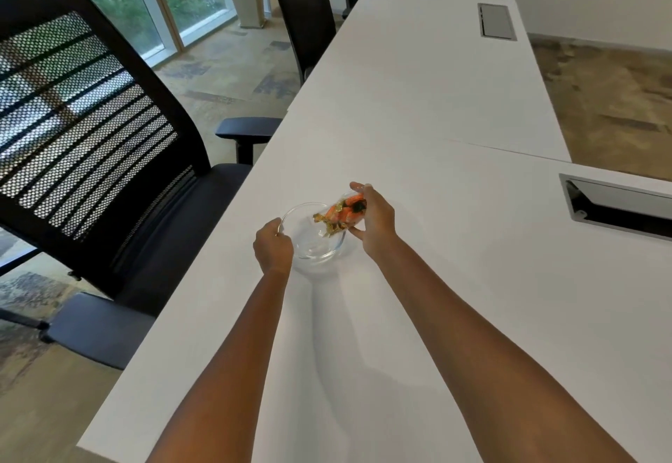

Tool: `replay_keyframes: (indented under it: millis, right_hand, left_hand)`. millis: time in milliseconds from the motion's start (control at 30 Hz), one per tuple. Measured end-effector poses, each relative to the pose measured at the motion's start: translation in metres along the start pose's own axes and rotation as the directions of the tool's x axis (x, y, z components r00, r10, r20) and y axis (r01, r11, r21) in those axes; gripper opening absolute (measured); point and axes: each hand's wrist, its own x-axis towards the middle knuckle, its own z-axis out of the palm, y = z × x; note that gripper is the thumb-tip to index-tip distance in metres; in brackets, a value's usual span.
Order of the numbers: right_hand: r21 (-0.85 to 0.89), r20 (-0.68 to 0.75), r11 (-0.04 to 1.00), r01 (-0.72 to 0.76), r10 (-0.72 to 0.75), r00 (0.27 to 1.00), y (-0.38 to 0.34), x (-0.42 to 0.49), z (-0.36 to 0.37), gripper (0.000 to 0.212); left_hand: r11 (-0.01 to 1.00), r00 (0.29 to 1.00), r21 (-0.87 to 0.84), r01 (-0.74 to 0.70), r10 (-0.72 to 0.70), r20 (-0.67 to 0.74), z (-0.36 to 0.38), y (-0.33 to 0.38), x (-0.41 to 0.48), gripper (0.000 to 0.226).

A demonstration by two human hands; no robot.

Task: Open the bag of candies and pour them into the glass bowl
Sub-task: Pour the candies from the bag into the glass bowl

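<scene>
A clear glass bowl [312,244] stands on the white table [418,117] near its left edge. My left hand [272,244] grips the bowl's left rim. My right hand [374,222] holds a clear bag of candies [342,213], orange, gold and dark wrappers showing, tilted with its mouth over the bowl's right side. Some gold-wrapped candies hang at the bag's mouth just above the bowl. The inside of the bowl looks bare of candies.
A black mesh office chair [91,135] stands close at the table's left side, with more chairs [302,15] farther back. Two metal cable boxes [618,204] [496,20] are set into the table at the right and far end.
</scene>
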Motion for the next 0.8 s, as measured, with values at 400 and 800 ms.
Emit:
replay_keyframes:
  millis: [400, 800]
  right_hand:
    - [-0.472, 0.216, 0.76, 0.448, -0.393, 0.894, -0.004, -0.004, 0.028, 0.03]
    - [-0.522, 0.337, 0.573, 0.632, -0.543, 0.77, -0.007, -0.014, 0.033, 0.027]
  left_hand:
    - [0.999, 1.0, -0.037, -0.017, 0.017, 0.004, 0.0, -0.002, 0.002, 0.032]
    - [0.999, 0.999, 0.023, -0.039, 0.039, 0.034, 0.003, -0.005, 0.003, 0.033]
